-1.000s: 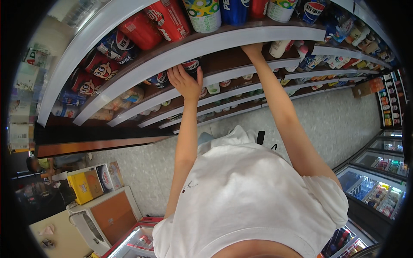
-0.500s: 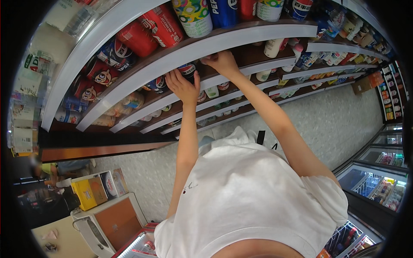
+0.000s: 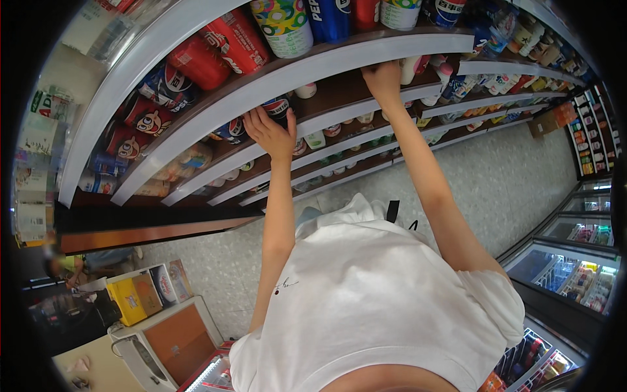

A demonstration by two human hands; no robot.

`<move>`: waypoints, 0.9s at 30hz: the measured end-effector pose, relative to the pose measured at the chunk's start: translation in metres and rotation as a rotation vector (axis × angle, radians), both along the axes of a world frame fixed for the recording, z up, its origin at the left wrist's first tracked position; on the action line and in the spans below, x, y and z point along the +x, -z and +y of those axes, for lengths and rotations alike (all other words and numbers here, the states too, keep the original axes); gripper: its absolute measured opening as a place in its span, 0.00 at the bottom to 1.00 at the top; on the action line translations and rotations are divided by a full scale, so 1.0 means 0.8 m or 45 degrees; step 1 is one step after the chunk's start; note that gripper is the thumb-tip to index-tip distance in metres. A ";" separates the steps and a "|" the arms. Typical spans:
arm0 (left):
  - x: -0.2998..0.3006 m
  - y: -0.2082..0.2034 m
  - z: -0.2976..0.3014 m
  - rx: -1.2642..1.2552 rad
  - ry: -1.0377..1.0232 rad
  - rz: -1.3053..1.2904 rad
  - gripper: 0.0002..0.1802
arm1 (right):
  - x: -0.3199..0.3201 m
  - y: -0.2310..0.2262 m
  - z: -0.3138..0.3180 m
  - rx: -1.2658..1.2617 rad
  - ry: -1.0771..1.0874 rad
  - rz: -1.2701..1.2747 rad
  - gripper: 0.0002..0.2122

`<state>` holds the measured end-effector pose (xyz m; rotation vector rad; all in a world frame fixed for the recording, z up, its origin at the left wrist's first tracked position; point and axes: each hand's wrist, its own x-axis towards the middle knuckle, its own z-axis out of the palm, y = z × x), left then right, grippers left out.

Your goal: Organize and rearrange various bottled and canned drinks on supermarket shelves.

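The dark-blue can (image 3: 277,106), probably stiff and slick, is best held round its sides, where your left hand (image 3: 270,132) lies spread; whether your right hand (image 3: 385,81) grips anything, I cannot tell.

At the upper left, the red can (image 3: 236,42) looks like glossy metal, as does the dark blue can (image 3: 277,106) at upper centre. The pale shelf edging (image 3: 366,55) looks smooth and plastic. Lower centre, the white shirt (image 3: 385,294) is matt, creased cloth; the carton (image 3: 542,125) at right looks like cardboard.
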<state>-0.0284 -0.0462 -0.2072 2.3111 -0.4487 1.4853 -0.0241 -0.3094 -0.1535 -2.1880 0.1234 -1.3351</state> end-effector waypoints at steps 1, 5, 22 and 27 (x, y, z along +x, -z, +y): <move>0.001 0.001 0.000 0.005 0.007 0.002 0.43 | 0.005 0.003 -0.002 -0.092 -0.004 -0.032 0.17; 0.003 0.005 0.006 -0.002 0.008 -0.003 0.43 | 0.017 -0.005 0.014 -0.107 0.037 -0.177 0.13; 0.000 0.005 0.005 -0.013 -0.023 0.011 0.42 | 0.016 0.004 0.031 0.145 0.136 -0.159 0.15; 0.001 0.002 -0.003 -0.014 -0.001 0.008 0.41 | 0.060 0.055 -0.019 0.044 0.070 -0.250 0.13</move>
